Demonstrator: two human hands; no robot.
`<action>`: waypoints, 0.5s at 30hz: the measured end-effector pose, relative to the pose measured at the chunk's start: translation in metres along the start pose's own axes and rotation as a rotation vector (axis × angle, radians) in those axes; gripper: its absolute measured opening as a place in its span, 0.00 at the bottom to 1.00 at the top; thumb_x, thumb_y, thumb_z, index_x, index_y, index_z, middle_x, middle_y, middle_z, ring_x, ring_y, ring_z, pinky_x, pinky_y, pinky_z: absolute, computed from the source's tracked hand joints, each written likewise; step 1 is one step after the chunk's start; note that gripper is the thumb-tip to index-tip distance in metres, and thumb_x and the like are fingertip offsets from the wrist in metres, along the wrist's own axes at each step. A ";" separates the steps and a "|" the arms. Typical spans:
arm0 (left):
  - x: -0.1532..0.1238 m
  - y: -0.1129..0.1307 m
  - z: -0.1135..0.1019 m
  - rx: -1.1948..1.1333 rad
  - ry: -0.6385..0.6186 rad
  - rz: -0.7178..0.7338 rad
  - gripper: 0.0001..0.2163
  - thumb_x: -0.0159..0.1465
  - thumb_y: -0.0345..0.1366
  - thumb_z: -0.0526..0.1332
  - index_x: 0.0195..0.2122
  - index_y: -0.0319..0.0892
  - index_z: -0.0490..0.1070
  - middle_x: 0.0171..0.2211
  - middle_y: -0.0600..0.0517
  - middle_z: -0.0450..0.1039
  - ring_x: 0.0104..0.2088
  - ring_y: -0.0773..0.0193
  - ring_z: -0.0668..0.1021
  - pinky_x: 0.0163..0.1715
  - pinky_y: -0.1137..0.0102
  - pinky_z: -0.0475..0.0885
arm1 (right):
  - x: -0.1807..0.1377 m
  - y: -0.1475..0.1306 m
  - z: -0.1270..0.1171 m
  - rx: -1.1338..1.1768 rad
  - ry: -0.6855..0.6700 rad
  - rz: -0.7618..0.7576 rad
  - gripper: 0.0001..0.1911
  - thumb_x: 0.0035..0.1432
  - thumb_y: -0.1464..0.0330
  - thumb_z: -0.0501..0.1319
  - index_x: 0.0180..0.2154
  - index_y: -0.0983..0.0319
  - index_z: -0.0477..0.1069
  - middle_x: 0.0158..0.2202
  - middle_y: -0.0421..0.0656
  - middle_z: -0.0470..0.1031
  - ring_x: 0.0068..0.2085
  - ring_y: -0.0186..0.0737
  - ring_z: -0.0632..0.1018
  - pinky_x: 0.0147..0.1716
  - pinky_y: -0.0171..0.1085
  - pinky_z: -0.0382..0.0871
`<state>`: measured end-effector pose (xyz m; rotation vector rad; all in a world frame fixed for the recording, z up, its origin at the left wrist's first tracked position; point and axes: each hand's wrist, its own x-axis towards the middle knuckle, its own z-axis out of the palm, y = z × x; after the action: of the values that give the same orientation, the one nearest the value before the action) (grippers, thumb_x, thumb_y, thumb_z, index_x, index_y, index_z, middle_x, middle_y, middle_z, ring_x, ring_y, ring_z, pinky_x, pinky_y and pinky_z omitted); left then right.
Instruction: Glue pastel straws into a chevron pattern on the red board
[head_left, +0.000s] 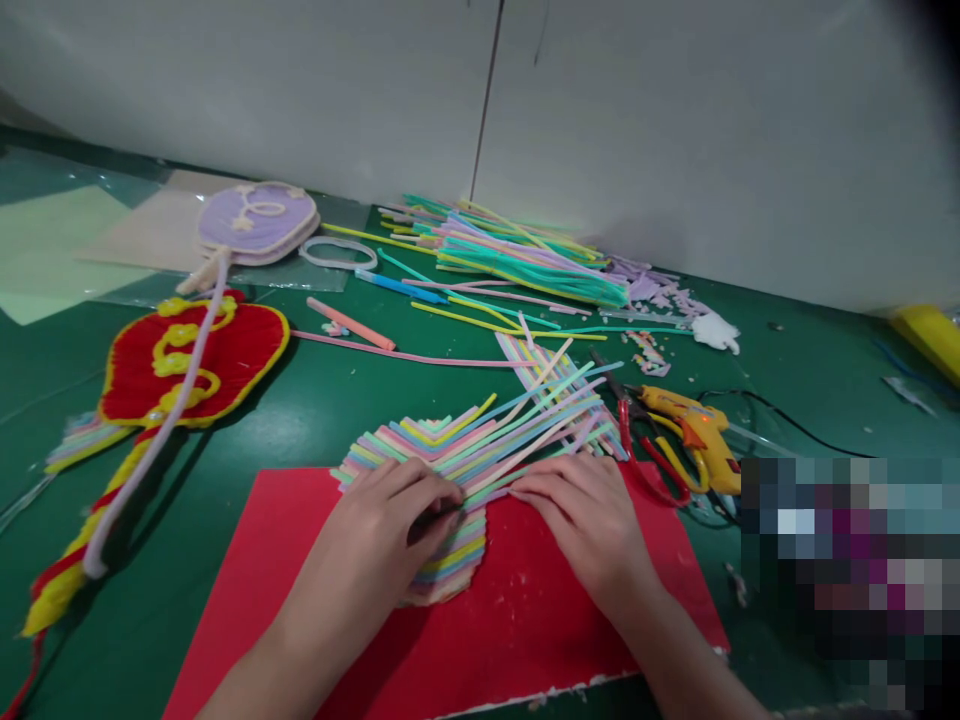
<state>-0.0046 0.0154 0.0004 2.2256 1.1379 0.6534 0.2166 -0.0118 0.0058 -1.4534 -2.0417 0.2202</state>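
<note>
A striped pastel panel of pipe cleaners (390, 450) lies on a red board (262, 560), its long loose ends fanning out to the upper right. My left hand (375, 530) rests over the panel, thumb and fingers pinched on the pipe cleaners near its middle. Close by on the right, my right hand (589, 520) is closed, its fingertips pinching the end of a lavender pipe cleaner (491, 495). A second striped strip of pipe cleaners (517, 355) lies behind the loose ends. The fingertips of my left hand are partly hidden.
Red-handled scissors (652, 460) and a yellow glue gun (701, 435) lie right of the board. A pipe-cleaner bundle (517, 255) and scraps (660, 290) sit by the wall. Left are a red-and-yellow fan (247, 350) and a lavender fan (259, 225). A blue pen (401, 287) lies behind.
</note>
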 end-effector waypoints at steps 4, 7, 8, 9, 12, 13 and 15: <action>0.001 0.000 0.001 -0.004 0.010 -0.020 0.05 0.65 0.31 0.57 0.36 0.45 0.71 0.34 0.54 0.73 0.34 0.64 0.74 0.33 0.69 0.67 | 0.001 0.001 0.004 -0.010 -0.011 0.024 0.06 0.62 0.70 0.59 0.33 0.57 0.75 0.33 0.38 0.77 0.36 0.37 0.74 0.42 0.40 0.59; 0.000 0.001 0.000 -0.008 0.005 -0.028 0.04 0.64 0.31 0.58 0.36 0.45 0.72 0.34 0.54 0.73 0.35 0.64 0.74 0.33 0.69 0.67 | 0.001 0.004 0.008 0.038 -0.017 0.077 0.07 0.62 0.68 0.60 0.31 0.57 0.74 0.31 0.38 0.76 0.36 0.37 0.74 0.44 0.41 0.60; 0.000 0.001 -0.001 -0.009 0.004 -0.030 0.04 0.64 0.31 0.58 0.36 0.45 0.72 0.34 0.54 0.73 0.35 0.64 0.74 0.33 0.69 0.67 | 0.001 0.004 0.009 0.057 -0.013 0.088 0.07 0.62 0.68 0.60 0.31 0.57 0.74 0.31 0.38 0.76 0.36 0.36 0.74 0.44 0.41 0.61; -0.001 0.001 -0.001 -0.010 0.002 -0.033 0.04 0.64 0.31 0.58 0.36 0.45 0.72 0.34 0.54 0.73 0.35 0.64 0.74 0.33 0.69 0.67 | 0.001 0.005 0.010 0.075 -0.008 0.098 0.07 0.61 0.68 0.61 0.30 0.57 0.74 0.30 0.38 0.76 0.35 0.36 0.74 0.44 0.41 0.62; -0.002 0.002 -0.002 -0.016 0.001 -0.052 0.04 0.64 0.31 0.58 0.36 0.46 0.72 0.34 0.54 0.73 0.35 0.64 0.74 0.33 0.69 0.67 | 0.002 0.005 0.010 0.129 -0.005 0.132 0.05 0.60 0.69 0.62 0.31 0.57 0.75 0.31 0.38 0.75 0.36 0.36 0.74 0.42 0.40 0.64; -0.002 0.001 -0.003 -0.022 0.001 -0.060 0.04 0.63 0.31 0.59 0.36 0.46 0.72 0.34 0.54 0.73 0.35 0.64 0.74 0.33 0.69 0.68 | 0.002 0.005 0.010 0.149 -0.004 0.143 0.05 0.60 0.69 0.62 0.31 0.57 0.75 0.31 0.39 0.75 0.37 0.36 0.75 0.42 0.39 0.65; -0.001 0.000 -0.002 -0.039 0.000 -0.071 0.04 0.63 0.32 0.59 0.36 0.46 0.72 0.34 0.54 0.73 0.35 0.64 0.74 0.33 0.70 0.68 | 0.003 0.004 0.010 0.182 0.004 0.151 0.04 0.59 0.69 0.62 0.33 0.57 0.76 0.33 0.39 0.75 0.37 0.36 0.75 0.41 0.38 0.67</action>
<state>-0.0064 0.0149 0.0017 2.1424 1.1888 0.6406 0.2137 -0.0056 -0.0031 -1.4927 -1.8566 0.4524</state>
